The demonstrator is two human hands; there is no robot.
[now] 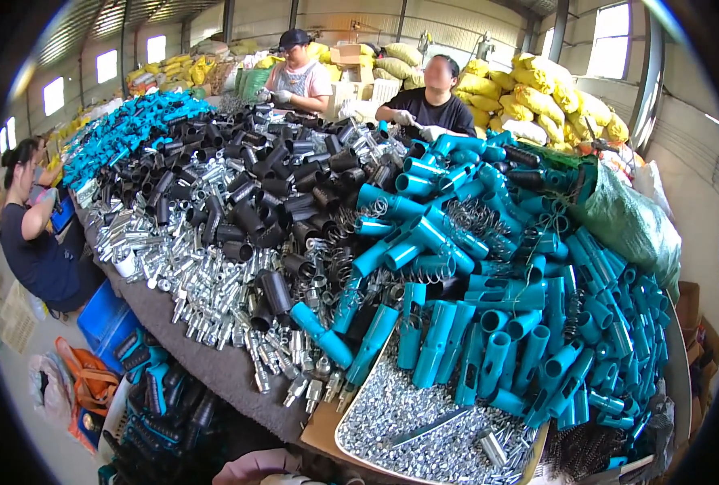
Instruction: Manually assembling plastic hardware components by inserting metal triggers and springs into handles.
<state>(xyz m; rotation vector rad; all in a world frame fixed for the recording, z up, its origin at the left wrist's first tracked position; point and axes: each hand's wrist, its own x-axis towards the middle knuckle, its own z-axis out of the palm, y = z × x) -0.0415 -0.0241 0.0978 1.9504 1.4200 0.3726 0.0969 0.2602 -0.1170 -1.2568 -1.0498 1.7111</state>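
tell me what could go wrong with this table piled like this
1. The teal plastic handle pieces are heaped high and reach the table's right rim, so some could slide off.
2. The shallow tray of small silver screws juts past the grey felt-covered table edge; a knock might tip it.
3. Coiled wire springs lie tangled among the teal pieces and may snag when pulled out.
The person's own hands are not clearly in view.
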